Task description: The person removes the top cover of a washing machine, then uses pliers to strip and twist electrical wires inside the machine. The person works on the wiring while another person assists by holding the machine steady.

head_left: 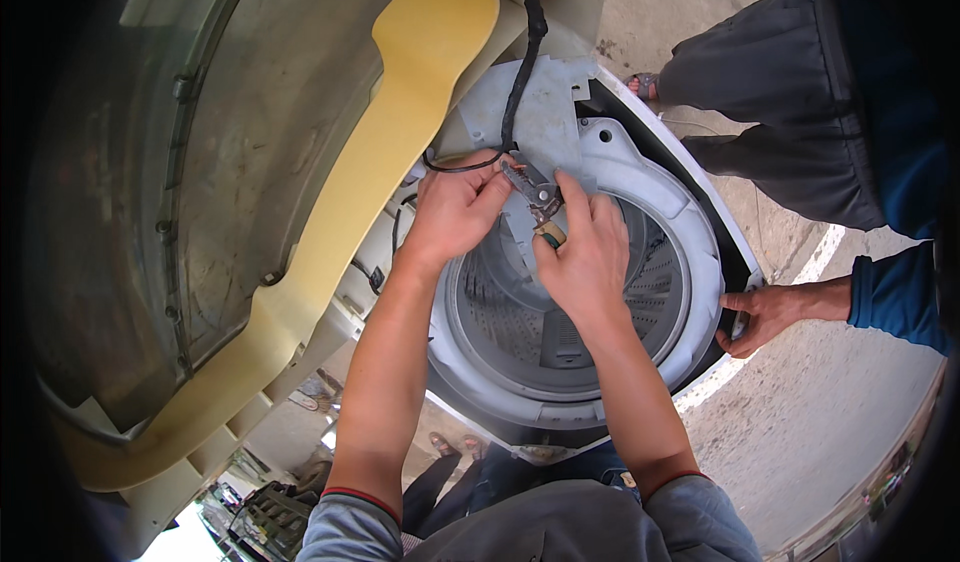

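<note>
Clamping fingers of right hand (592, 247) on pliers (540, 197), of left hand (455, 210) on black cable (519, 87), above a washer tub (706, 282) (with concrete ground (800, 392) to its right).

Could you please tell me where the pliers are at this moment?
In the head view, above and slightly right of centre, the pliers are in the right hand, their tip beside the left hand, near the round tub.

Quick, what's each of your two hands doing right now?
Left hand: closed, seems to be pinching the black cable.
Right hand: closed, holding a plier-like tool.
</note>
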`<control>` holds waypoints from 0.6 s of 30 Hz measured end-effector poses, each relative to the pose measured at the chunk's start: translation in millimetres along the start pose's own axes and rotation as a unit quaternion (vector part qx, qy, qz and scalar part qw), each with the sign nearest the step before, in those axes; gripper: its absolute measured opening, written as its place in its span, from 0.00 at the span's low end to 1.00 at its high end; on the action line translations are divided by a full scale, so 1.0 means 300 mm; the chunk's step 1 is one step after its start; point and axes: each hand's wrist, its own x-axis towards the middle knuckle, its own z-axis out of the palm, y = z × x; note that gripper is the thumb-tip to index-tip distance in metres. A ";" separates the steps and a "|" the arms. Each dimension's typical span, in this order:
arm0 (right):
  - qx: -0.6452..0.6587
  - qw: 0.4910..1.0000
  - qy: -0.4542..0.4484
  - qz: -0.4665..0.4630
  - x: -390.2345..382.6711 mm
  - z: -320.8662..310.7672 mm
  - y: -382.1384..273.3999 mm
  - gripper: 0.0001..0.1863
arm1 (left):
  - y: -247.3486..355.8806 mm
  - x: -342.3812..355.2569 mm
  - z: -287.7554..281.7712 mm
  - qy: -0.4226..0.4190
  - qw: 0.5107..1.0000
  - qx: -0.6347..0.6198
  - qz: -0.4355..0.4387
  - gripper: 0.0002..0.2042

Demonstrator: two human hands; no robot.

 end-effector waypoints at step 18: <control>0.008 1.000 0.012 -0.019 0.009 0.010 0.017 0.40 | -0.033 0.005 0.011 0.019 0.999 -0.049 -0.007 0.09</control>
